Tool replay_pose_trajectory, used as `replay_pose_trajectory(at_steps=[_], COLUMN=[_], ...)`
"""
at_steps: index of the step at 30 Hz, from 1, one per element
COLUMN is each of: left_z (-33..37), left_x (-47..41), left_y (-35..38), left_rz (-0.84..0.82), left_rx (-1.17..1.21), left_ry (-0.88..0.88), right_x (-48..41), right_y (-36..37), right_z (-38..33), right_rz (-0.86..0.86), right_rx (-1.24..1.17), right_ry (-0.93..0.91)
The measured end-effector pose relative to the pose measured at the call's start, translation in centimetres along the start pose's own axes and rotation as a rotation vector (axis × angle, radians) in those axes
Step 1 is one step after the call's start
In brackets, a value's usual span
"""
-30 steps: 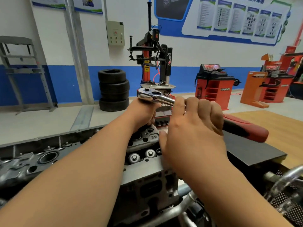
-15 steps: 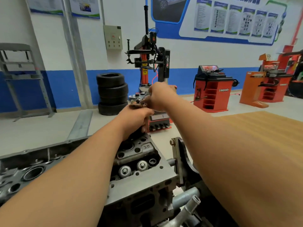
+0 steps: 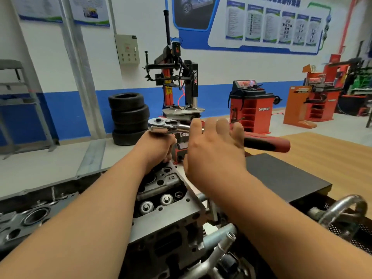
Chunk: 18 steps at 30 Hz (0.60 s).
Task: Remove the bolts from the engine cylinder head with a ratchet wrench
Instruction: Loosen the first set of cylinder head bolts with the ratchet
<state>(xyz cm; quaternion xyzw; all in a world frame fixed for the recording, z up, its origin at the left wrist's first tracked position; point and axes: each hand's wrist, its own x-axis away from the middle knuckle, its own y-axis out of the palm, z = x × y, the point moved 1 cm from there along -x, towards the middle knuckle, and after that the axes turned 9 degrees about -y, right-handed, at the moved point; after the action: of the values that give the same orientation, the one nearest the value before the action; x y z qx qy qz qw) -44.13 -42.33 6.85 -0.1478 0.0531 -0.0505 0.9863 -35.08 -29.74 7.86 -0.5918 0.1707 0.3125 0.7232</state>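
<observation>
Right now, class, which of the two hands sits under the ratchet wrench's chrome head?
The left hand, curled directly beneath the head of the ratchet wrench; the right hand lies further along its shank, fingers straight.

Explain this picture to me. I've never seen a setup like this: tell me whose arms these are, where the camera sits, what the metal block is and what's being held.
No machine is working here. These are a person's two bare arms, filmed by a wide-angle camera worn on their head, looking forward and down. The grey metal block below them is an engine cylinder head, full of bores and holes. Above it is a ratchet wrench, a chrome tool with a red and black handle, used for turning bolts. The left hand grips just under the wrench's chrome head to steady it. The right hand lies across the handle; whether its fingers curl round it is unclear. To the right of the engine are a black mat and a wooden surface. Stacked tyres stand by the far wall.
</observation>
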Motion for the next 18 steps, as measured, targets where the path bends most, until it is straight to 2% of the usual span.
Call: replay_pose_trajectory(at_steps=[5, 8, 10, 14, 18], left_z=[-0.4, -0.4, -0.3, 0.1, 0.4], left_x=[-0.6, -0.7, -0.7, -0.3, 0.4], left_y=[-0.6, -1.1, -1.0, -0.4, 0.1], left_rz=[-0.063, -0.112, -0.100, -0.061, -0.032], left_rx=[0.070, 0.043, 0.038, 0.076, 0.049], left_ry=[0.040, 0.025, -0.011, 0.000, -0.014], right_x=[-8.9, -13.3, -14.1, -9.8, -1.9], right_y=[4.4, 5.8, 6.2, 4.6, 0.9], right_z=[3.0, 0.6, -0.1, 1.6, 1.6], right_rz=[-0.074, -0.228, -0.265, -0.173, -0.119], right_rx=[-0.369, -0.367, -0.368, -0.328, -0.113], right_ry=[-0.110, -0.189, -0.193, -0.015, 0.005])
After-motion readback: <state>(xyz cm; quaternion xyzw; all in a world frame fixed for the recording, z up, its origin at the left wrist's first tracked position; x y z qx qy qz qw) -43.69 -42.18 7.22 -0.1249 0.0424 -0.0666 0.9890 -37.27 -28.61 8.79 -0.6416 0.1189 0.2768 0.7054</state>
